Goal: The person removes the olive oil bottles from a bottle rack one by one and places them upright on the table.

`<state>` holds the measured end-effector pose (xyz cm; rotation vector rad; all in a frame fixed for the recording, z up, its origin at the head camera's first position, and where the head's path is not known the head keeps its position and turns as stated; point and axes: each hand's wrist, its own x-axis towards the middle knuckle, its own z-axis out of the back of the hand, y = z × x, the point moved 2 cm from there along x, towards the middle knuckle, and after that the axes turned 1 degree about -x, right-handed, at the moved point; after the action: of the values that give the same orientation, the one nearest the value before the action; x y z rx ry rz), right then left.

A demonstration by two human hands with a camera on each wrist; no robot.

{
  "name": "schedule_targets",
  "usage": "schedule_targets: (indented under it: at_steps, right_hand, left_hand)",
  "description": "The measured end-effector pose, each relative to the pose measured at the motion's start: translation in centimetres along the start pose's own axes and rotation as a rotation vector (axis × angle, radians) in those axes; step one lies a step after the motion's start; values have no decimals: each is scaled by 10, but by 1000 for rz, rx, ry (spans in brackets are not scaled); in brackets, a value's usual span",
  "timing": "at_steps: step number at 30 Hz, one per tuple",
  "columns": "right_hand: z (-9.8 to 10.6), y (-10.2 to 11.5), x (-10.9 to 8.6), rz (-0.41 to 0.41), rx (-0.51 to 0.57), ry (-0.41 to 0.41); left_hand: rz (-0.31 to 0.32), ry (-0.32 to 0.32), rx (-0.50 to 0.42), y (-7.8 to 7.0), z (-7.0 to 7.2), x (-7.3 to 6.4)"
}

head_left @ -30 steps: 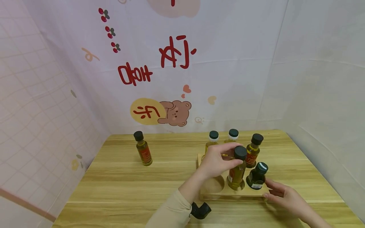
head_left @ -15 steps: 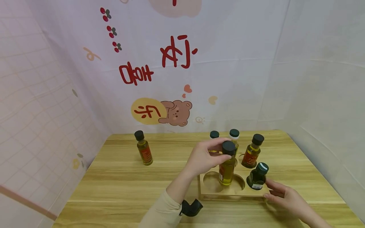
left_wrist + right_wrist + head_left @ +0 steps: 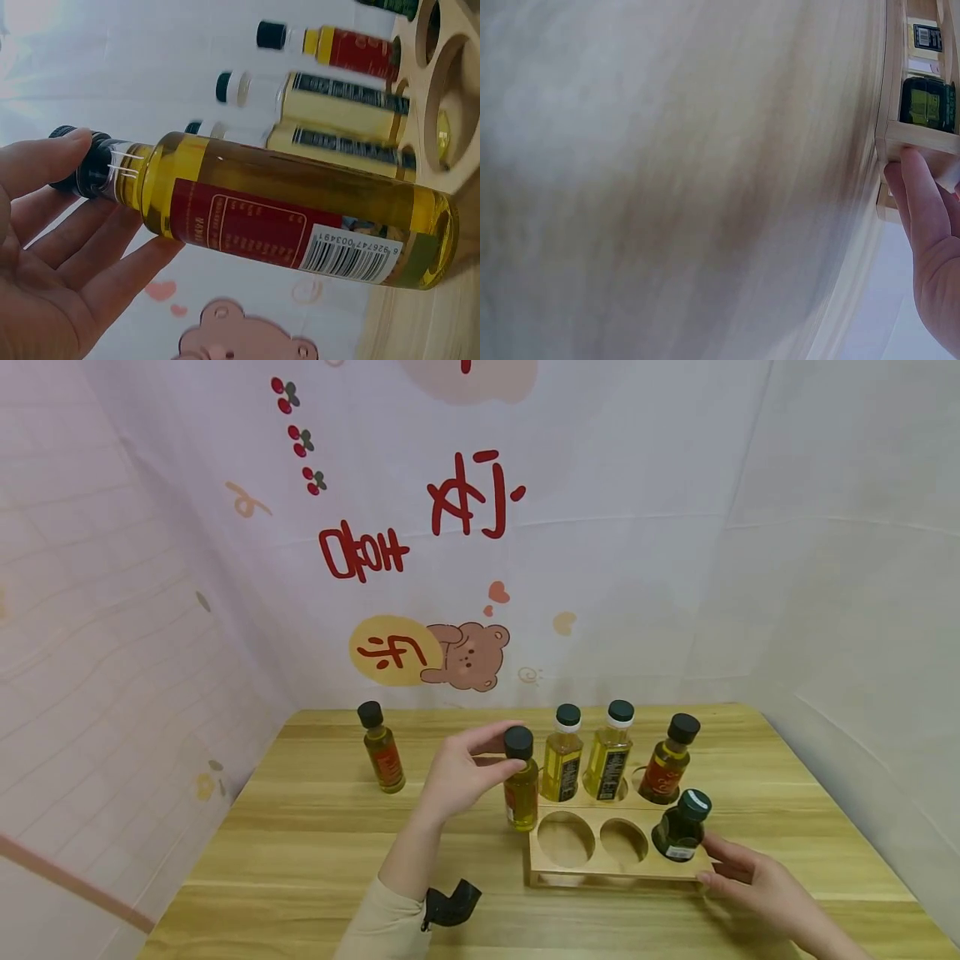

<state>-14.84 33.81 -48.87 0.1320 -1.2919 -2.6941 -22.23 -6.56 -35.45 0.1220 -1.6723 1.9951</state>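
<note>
My left hand (image 3: 459, 777) pinches an oil bottle (image 3: 522, 797) by its black cap. The bottle hangs upright beside the left end of a wooden bottle rack (image 3: 600, 865); its red label and barcode show in the left wrist view. My right hand (image 3: 765, 889) holds the right end of the rack, with fingertips (image 3: 911, 161) against the end panel. A dark green bottle (image 3: 678, 831) stands in the front right hole, near that hand. Behind it, a red-labelled bottle (image 3: 664, 770) and two green-capped bottles (image 3: 562, 767) fill the back row.
Two front holes of the rack show bare, the left round hole (image 3: 566, 839) and the middle round hole (image 3: 624, 841). Another red-labelled bottle (image 3: 385, 760) stands alone at the table's back left. A printed white cloth (image 3: 637, 568) hangs behind the wooden table (image 3: 300, 860).
My left hand has lifted the oil bottle from the front middle hole and carried it left, past the rack's end. The right hand stays at the rack's right end.
</note>
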Motion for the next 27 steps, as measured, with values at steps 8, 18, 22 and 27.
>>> schedule_targets:
  at_steps: [8, 18, 22, 27]
  right_hand:
    - [0, 0, -1, -5, -17, -9]
    - [-1, -4, 0, 33, -8, -26]
    - [-1, -3, 0, 18, 2, -13]
    - [-1, -2, 0, 9, 7, -5]
  left_hand:
    - [66, -137, 61, 17, 43, -20]
    - [127, -261, 117, 44, 81, -41]
    - [169, -303, 174, 50, 96, -49]
    - [220, -358, 212, 53, 115, -58]
